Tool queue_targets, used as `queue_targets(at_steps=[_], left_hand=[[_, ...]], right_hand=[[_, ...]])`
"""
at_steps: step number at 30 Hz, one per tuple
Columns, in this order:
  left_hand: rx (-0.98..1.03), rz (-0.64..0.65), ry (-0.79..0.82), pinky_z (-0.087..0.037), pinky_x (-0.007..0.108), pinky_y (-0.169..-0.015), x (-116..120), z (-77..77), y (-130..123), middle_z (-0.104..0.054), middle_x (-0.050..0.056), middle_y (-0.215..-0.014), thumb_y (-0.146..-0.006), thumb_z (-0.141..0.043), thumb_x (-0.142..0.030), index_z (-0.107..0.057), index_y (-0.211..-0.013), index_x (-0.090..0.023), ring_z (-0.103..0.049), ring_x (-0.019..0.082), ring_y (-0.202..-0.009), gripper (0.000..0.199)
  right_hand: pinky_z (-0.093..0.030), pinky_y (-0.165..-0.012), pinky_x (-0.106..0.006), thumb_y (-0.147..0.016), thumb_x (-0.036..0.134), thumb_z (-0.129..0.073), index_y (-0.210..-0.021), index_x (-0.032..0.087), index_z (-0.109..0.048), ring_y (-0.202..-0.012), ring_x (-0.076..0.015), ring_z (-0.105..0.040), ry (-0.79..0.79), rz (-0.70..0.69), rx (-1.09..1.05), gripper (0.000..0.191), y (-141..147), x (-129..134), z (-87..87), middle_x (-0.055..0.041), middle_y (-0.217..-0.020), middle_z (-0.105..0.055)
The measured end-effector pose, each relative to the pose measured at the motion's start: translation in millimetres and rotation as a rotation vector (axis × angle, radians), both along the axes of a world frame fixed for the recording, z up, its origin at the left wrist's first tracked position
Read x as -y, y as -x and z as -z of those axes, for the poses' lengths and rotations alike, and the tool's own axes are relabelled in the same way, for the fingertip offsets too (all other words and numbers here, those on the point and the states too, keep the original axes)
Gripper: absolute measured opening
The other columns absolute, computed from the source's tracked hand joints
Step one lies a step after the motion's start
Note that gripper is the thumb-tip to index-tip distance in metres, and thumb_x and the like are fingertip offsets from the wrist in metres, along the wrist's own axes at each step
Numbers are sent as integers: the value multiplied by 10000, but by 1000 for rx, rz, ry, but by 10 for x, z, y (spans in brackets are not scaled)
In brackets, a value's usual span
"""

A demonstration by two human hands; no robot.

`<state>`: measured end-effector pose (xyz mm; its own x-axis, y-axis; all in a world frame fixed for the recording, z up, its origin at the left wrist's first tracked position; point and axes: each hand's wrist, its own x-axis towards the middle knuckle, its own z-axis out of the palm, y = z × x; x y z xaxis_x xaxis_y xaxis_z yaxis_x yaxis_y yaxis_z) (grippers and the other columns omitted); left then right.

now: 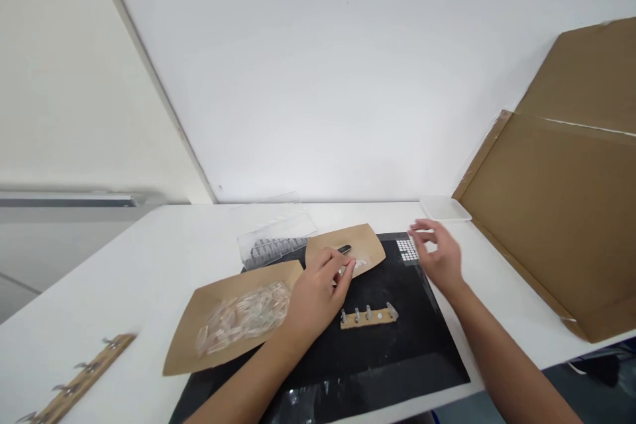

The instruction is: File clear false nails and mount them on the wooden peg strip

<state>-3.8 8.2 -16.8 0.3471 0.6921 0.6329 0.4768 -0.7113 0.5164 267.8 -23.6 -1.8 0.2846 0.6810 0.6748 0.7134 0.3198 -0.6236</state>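
My left hand reaches over the front edge of a small brown paper tray, thumb and fingertips closed in a pinch. Whatever is between them, if anything, is too small to name. That tray holds small white bits and a dark, slim object. Above a sheet of round white dots, my right hand is slightly blurred, its thumb and index tips drawn together; I cannot make out anything in them. Between the hands lies a wooden strip with several upright clear and metal pieces and one white dot.
A larger paper tray of clear plastic pieces sits left on the black mat. Behind it stands a clear box with grey pieces. Another wooden strip lies far left. A shallow clear lid and large cardboard are right.
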Motion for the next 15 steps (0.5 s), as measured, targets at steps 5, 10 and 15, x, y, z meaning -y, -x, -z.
queue_targets(at_steps=[5,10,15], left_hand=[[-19,18,16,-498,242,-593,16,36,-22,-653,31,-925,-1059,-535,-302,-712,-961,-197,-622,112,-645,228],[-35,37,27,-494,253,-613,35,37,-25,-650,37,-922,-1062,-537,-310,-726,-953,-192,-614,115,-641,247],[-88,93,23,-514,264,-692,78,31,-34,-636,28,-874,-1077,-528,-305,-756,-1003,-205,-641,133,-704,259]], right_hand=[[-634,-785,-353,-904,532,-747,-1125,186,-743,-989,-273,-790,-79,314,-211,411,-677,344,-76,-130,-1119,-797],[-634,-789,-387,-827,583,-803,-1081,200,-811,-969,-303,-788,136,466,-264,460,-1095,860,301,-134,-1081,-819],[-652,-691,-350,-796,554,-855,-1152,193,-766,-918,-309,-813,301,215,-383,514,-825,1106,528,-143,-1084,-816]])
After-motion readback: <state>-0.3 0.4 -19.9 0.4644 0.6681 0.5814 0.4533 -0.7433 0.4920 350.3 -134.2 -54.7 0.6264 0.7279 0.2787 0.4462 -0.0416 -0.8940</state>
